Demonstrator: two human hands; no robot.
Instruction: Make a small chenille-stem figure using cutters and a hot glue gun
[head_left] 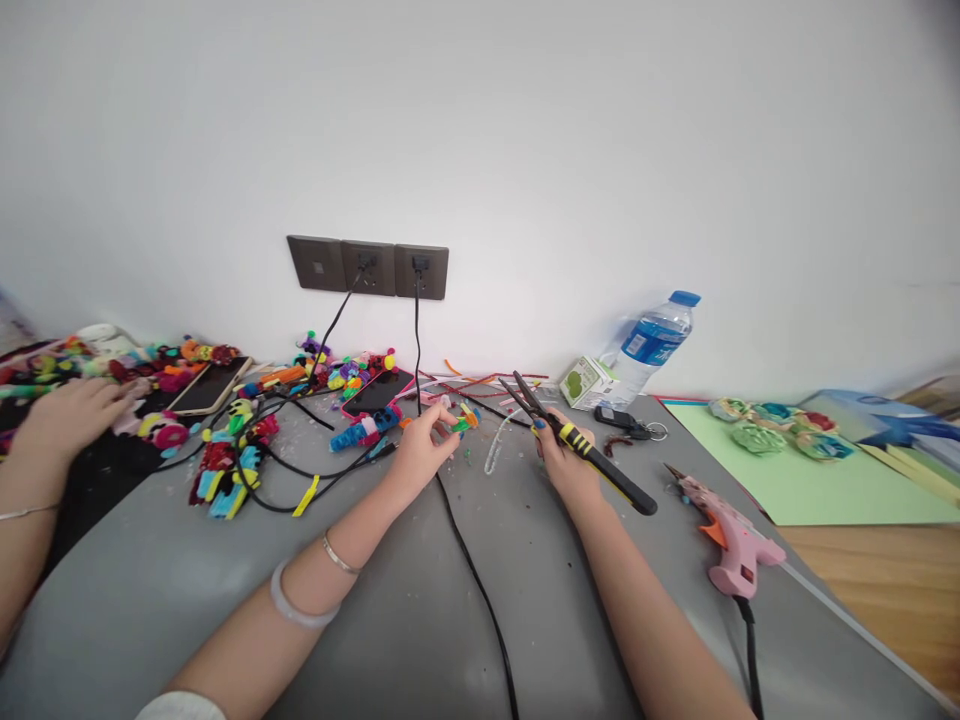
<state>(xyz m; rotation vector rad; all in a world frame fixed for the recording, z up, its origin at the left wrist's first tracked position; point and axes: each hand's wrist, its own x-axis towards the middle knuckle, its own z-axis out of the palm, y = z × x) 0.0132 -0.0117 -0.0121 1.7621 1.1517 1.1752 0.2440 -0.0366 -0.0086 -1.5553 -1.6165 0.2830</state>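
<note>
My left hand (pixel 422 445) is closed in a pinch on a small green and orange fuzzy piece (pixel 466 418) near the middle of the table. To its right, my right hand (pixel 568 462) is wrapped round long-nose pliers (pixel 592 462) with black and yellow handles. The pliers' dark jaws point away from me toward the wall and look slightly apart. A clear looped strip (pixel 495 445) lies on the table between my hands. Just left of my left hand is a blue and pink fuzzy figure (pixel 364 430).
A pink glue gun (pixel 739 550) lies at right, its cord trailing forward. A bottle (pixel 652 345), carton (pixel 586 382) and keys (pixel 630 425) stand or lie behind. Another person's hand (pixel 67 420) is at far left among colourful fuzzy figures. Black cables (pixel 469 560) cross the table.
</note>
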